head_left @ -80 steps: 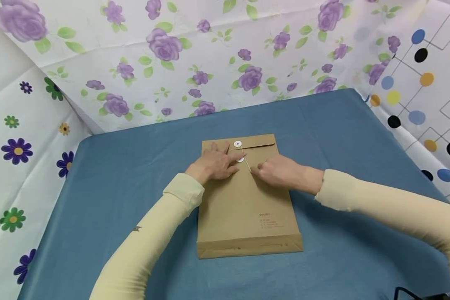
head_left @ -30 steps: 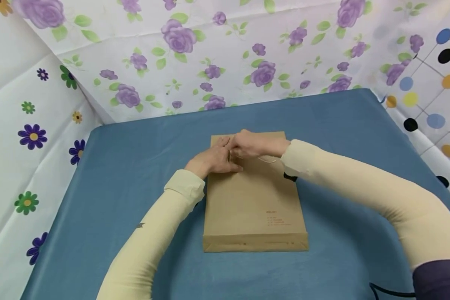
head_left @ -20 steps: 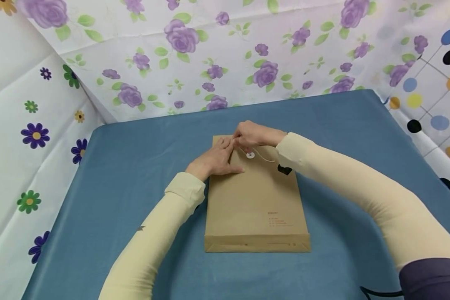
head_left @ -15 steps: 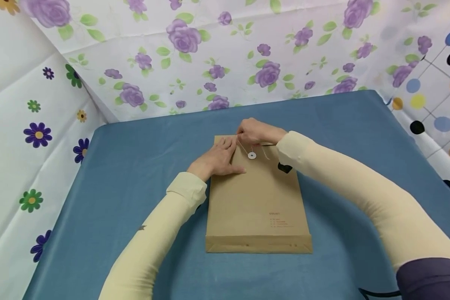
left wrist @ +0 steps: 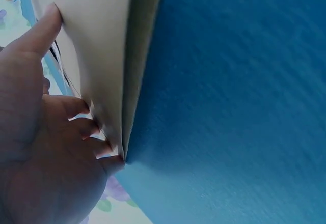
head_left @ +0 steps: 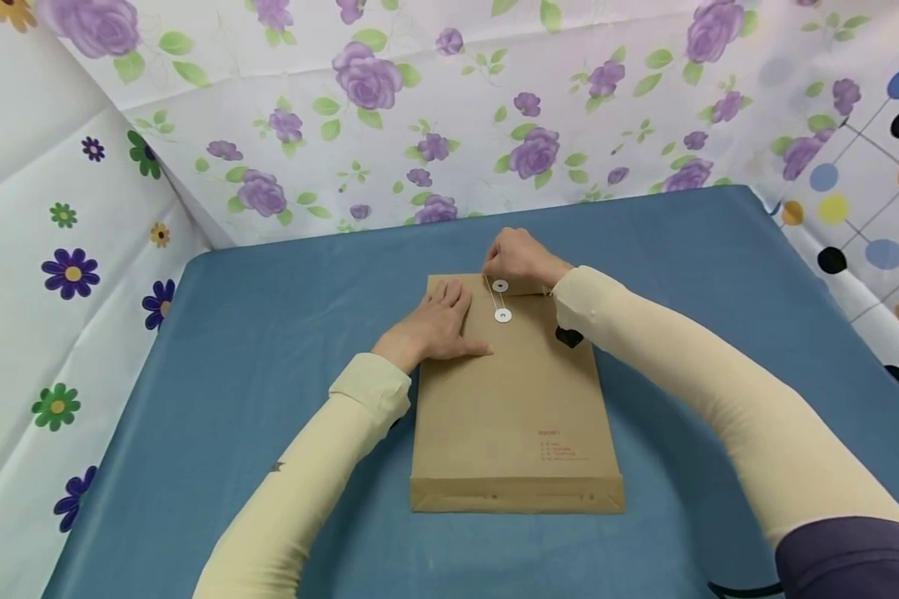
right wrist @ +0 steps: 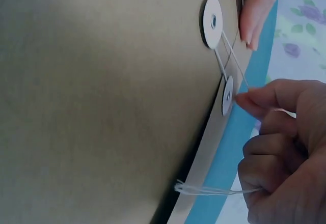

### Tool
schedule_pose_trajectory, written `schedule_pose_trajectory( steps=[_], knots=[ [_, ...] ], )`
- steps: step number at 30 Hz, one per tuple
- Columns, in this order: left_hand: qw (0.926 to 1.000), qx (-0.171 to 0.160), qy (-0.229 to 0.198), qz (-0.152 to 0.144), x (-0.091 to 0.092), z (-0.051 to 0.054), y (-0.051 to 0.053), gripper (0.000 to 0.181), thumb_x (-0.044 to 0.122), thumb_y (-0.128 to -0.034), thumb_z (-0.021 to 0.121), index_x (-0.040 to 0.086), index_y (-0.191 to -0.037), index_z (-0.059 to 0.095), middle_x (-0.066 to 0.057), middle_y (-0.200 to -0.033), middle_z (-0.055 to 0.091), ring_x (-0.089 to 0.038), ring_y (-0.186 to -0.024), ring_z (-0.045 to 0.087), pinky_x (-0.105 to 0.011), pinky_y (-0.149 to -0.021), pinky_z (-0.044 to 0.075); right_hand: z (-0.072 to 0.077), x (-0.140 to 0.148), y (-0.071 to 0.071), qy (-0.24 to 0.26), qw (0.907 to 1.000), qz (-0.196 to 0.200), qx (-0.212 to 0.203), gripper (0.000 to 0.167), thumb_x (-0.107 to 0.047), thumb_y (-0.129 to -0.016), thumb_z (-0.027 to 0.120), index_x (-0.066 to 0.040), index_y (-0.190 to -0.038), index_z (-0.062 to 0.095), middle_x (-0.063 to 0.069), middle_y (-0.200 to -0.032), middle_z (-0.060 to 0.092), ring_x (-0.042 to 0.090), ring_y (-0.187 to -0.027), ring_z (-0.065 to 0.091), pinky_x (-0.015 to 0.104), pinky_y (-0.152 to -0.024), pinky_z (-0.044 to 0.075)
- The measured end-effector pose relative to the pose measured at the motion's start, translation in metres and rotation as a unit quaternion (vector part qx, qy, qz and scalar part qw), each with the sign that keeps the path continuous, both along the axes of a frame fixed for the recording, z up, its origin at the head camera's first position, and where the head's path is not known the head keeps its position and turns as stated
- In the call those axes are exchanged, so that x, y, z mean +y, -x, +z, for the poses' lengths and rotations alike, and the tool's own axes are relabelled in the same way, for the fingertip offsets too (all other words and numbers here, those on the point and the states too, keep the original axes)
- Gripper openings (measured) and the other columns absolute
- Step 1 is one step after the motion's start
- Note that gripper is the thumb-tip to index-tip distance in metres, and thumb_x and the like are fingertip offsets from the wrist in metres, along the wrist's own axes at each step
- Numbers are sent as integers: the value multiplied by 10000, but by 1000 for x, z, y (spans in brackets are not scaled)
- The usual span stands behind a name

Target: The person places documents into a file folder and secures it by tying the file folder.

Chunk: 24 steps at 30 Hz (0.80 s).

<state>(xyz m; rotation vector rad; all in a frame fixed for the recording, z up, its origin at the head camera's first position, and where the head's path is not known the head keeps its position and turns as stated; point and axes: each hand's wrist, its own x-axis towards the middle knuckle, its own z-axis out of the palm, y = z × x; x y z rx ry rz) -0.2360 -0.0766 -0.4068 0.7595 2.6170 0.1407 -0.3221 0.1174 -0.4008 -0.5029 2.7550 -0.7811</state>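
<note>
A brown kraft document envelope lies flat, its flap at the far end. One white disc sits on the flap and another white disc just below it on the body. Thin string runs between both discs to my right hand, which pinches it between thumb and index finger above the flap's far edge. A looped tail of string trails from that hand's curled lower fingers. My left hand rests on the envelope's upper left side, fingers straight and thumb spread toward the middle.
Blue cloth covers the table. A flowered sheet hangs behind, with patterned sheets at both sides. A small black object shows under my right cuff. A black cable lies near the front edge.
My right hand has gone from below the discs, over the flap, to its far edge, drawing the string along. Both discs are uncovered again. My left hand has shifted slightly off them.
</note>
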Motion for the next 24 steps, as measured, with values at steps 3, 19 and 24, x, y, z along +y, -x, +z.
schedule_pose_trajectory(
  steps=[3, 19, 24],
  knots=[
    [10000, -19, 7, 48, 1, 1, -1, 1078, 673, -955, 576, 41, -1647, 43, -174, -1716, -33, -370, -1567, -46, -484, -1250, 37, -1, -2, -2, 106, 9999, -80, 66, 224, -103, -934, 620, -83, -831, 819, 74, -822, 754, 185, -599, 553, 334, -699, 473],
    [9997, -22, -81, 232, 3, 1, -3, 1081, 673, -947, 588, 39, -1649, 64, -181, -1716, -24, -406, -1558, -58, -486, -1249, 24, -7, 9, -2, 115, 9970, -758, -78, 317, -62, -908, 553, -102, -601, 618, 16, -510, 479, 125, -437, 291, 304, -506, 312],
    [9996, -93, -18, 278, 6, 0, -2, 1097, 683, -943, 586, 33, -1646, 51, -183, -1714, -29, -410, -1556, -65, -487, -1249, 26, -17, 24, -2, 328, 9957, -866, -10, 198, -121, -907, 615, -77, -799, 774, 57, -719, 700, 170, -554, 489, 327, -573, 400]
  ],
)
